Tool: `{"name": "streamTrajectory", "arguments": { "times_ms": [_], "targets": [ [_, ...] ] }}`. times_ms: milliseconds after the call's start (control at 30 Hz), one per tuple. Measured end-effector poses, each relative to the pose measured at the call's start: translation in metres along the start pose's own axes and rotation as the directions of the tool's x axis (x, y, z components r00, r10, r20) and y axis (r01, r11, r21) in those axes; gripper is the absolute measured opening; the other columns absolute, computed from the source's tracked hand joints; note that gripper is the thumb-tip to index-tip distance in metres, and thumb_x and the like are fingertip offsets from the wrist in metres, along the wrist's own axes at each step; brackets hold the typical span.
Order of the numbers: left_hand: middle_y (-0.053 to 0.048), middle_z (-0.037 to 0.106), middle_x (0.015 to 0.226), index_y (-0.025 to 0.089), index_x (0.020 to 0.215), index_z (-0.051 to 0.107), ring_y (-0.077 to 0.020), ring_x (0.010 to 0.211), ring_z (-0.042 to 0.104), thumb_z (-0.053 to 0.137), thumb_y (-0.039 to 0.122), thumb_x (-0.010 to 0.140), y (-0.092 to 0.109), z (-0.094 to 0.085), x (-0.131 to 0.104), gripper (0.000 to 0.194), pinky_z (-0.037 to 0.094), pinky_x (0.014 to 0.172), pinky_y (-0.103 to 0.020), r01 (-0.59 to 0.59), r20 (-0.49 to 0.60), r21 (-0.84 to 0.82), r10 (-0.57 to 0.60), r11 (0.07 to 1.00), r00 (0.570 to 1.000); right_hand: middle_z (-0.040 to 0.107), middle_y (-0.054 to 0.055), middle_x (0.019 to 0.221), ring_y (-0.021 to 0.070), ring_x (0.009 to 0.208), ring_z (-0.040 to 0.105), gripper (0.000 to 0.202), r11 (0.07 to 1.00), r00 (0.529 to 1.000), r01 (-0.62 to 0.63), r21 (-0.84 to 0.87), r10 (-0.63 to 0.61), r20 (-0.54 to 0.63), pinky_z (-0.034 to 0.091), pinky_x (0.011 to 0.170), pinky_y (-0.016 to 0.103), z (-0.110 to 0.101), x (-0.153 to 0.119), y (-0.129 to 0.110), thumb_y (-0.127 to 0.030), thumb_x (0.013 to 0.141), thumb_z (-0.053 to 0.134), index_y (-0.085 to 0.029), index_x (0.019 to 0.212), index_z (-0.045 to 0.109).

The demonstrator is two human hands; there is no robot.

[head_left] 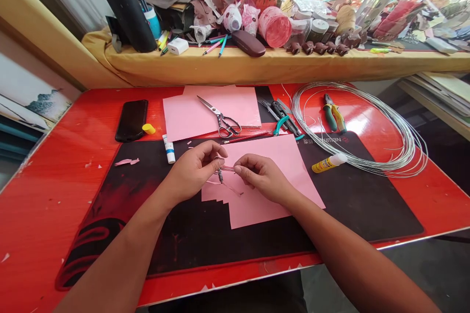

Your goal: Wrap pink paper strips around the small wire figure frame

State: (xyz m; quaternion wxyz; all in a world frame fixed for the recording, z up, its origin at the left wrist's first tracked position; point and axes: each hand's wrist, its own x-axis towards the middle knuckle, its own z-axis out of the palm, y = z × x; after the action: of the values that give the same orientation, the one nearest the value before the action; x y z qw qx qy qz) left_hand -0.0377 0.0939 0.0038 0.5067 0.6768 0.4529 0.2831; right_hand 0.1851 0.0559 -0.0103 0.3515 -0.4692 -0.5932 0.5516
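Note:
Over a pink paper sheet, my left hand pinches a small piece of twisted wire between thumb and fingers. A tight coil of it hangs below the fingertips. My right hand is closed at the fingertips on a narrow pink paper strip, which runs across to the left fingers. How the strip meets the wire is hidden by the fingers. Loose pink strip ends hang just beneath the hands, above the sheet.
Scissors lie on more pink paper. Right of them are cutters, a wire coil, pliers and a glue stick. A phone, yellow cap and small tube lie left. Behind is a cluttered ledge.

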Motion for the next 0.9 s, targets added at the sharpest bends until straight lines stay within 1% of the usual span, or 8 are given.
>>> {"name": "streamTrajectory", "arguments": {
  "times_ms": [267,400,600,700,800,900],
  "targets": [
    [0.001,0.058,0.085,0.024,0.104,0.067,-0.0159,0.075,0.056,0.067,0.037,0.094,0.0053,0.0029,-0.0022,0.017,0.048,0.067,-0.03,0.022,-0.012,-0.017,-0.022,1.0,1.0,0.058,-0.002,0.071,0.0137,0.063,0.052,0.027,0.999,0.999,-0.035,-0.016,0.035,0.006,0.041,0.059,0.027,0.0007,-0.0001,-0.0026,-0.045,0.096,0.065,-0.019,0.088,0.067],
    [0.001,0.058,0.084,0.024,0.105,0.067,-0.0163,0.075,0.057,0.067,0.039,0.093,0.0053,0.0025,-0.0026,0.02,0.049,0.066,-0.03,0.033,-0.012,-0.013,-0.033,0.999,0.999,0.057,-0.002,0.069,0.0136,0.062,0.051,0.027,0.998,0.998,-0.055,0.007,0.055,0.013,0.04,0.058,0.027,0.0005,0.0004,-0.0031,-0.045,0.095,0.065,-0.019,0.086,0.066],
    [0.0,0.061,0.086,0.023,0.107,0.069,-0.0175,0.078,0.06,0.068,0.042,0.093,0.0047,0.0014,-0.0018,0.024,0.05,0.069,-0.032,0.044,-0.011,0.016,-0.044,0.999,0.999,0.055,-0.004,0.066,0.0123,0.058,0.048,0.024,0.992,0.995,-0.099,0.083,0.098,0.022,0.039,0.056,0.027,-0.0015,0.0016,-0.0031,-0.042,0.091,0.068,-0.019,0.085,0.066],
    [-0.002,0.066,0.092,0.022,0.109,0.069,-0.0186,0.083,0.064,0.07,0.044,0.092,0.004,0.0011,-0.0011,0.027,0.053,0.074,-0.033,0.044,-0.003,-0.024,-0.044,0.999,0.999,0.054,-0.005,0.065,0.0118,0.057,0.047,0.022,0.988,0.993,-0.117,0.105,0.115,0.024,0.038,0.056,0.026,-0.0023,0.0018,-0.0028,-0.04,0.09,0.068,-0.019,0.084,0.065],
    [-0.005,0.071,0.105,0.022,0.111,0.069,-0.0208,0.092,0.07,0.073,0.048,0.091,0.0035,-0.0005,-0.0006,0.033,0.057,0.082,-0.035,0.058,0.02,-0.098,-0.056,0.993,0.998,0.053,-0.005,0.064,0.0117,0.056,0.047,0.02,0.984,0.991,-0.133,0.121,0.131,0.024,0.038,0.055,0.026,-0.0024,0.0019,-0.0024,-0.039,0.089,0.067,-0.02,0.083,0.065],
    [-0.008,0.074,0.116,0.022,0.117,0.071,-0.023,0.099,0.072,0.075,0.055,0.089,0.0039,-0.0041,-0.0002,0.043,0.058,0.084,-0.036,0.101,0.021,-0.094,-0.1,0.99,0.995,0.053,-0.005,0.064,0.012,0.056,0.047,0.02,0.98,0.99,-0.144,0.134,0.144,0.012,0.037,0.055,0.027,-0.0023,0.0022,-0.0017,-0.038,0.088,0.067,-0.02,0.082,0.065]
  ]
}}
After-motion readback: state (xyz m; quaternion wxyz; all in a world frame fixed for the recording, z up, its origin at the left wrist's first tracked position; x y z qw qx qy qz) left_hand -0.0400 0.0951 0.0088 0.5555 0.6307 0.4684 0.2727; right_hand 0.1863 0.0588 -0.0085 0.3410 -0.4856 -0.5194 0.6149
